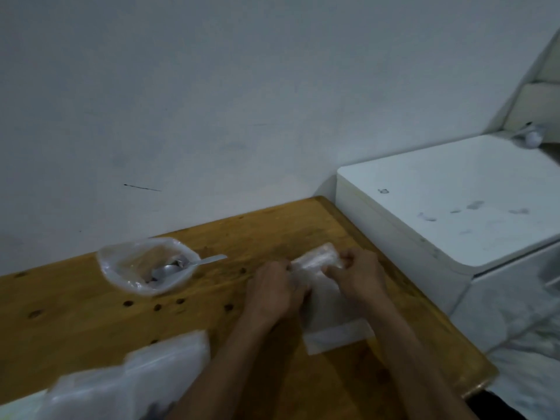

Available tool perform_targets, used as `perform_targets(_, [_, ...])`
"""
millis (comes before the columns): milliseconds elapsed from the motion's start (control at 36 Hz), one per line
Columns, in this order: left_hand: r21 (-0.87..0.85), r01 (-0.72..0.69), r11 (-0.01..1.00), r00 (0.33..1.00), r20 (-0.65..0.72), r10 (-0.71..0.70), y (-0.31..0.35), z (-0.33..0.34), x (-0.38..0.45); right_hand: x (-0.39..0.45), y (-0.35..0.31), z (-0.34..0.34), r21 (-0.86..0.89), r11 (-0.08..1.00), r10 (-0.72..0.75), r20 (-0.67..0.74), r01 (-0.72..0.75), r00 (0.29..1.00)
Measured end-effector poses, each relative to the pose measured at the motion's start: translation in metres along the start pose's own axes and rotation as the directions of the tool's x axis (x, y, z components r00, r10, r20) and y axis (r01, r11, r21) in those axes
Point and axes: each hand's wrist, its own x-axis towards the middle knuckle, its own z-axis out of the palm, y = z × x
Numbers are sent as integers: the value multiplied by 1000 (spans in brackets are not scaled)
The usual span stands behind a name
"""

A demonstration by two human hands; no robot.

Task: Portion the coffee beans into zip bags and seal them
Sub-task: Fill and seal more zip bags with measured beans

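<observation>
Pinching the far end of a clear zip bag [328, 301], we have both hands on it over the right part of the wooden table [91, 313]. Our left hand [272, 291] is curled, its fingers closed on the left corner of the bag's far edge. Our right hand [359, 275] is curled too, thumb and fingers pinching the right corner of that same edge. The two hands sit near each other, with the bag's top strip stretched between them and lifted a little off the wood. The picture is blurred, so we cannot tell whether the strip is pressed closed or parted.

The zip bag is pale and see-through; the grain of the table shows faintly through it. Its near end lies flat on the wood between our forearms, with a whiter band across that end. We cannot make out any beans inside it.

To the left, well apart from the hands, a bowl lined with thin plastic [148, 265] stands on the table, and a metal spoon [185, 265] rests in it, its handle jutting out to the right over the rim. At the near left edge lies a blurred heap of clear plastic bags [127, 380]. A white cabinet [454, 207] stands just beside the table's right side.
</observation>
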Motion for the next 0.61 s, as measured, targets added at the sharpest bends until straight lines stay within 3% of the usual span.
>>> perform_targets(111, [-285,68,956,996,-31,-80,2,-13,-8,-7,-7,-5,313,950,-21,59,1,998])
perform_targets(222, [-736,107,668,987,-1,-160,7,-44,-25,-25,-26,-16,578,816,-109,147,4,983])
perform_targets(306, [-816,36,577,993,-37,-114,6,-70,-37,-36,-42,-15,697,717,-180,199,-9,963])
perform_targets(389, [-793,-87,602,990,-135,-34,-3,-97,-49,-45,-57,-6,734,679,-243,250,-20,937])
perform_targets(500, [-654,-199,729,962,-271,19,-30,-132,-61,-56,-84,16,716,695,-349,253,68,902])
perform_targets(611, [-548,-186,815,958,-287,26,-61,-163,-75,-68,-112,45,697,706,-439,290,127,850])
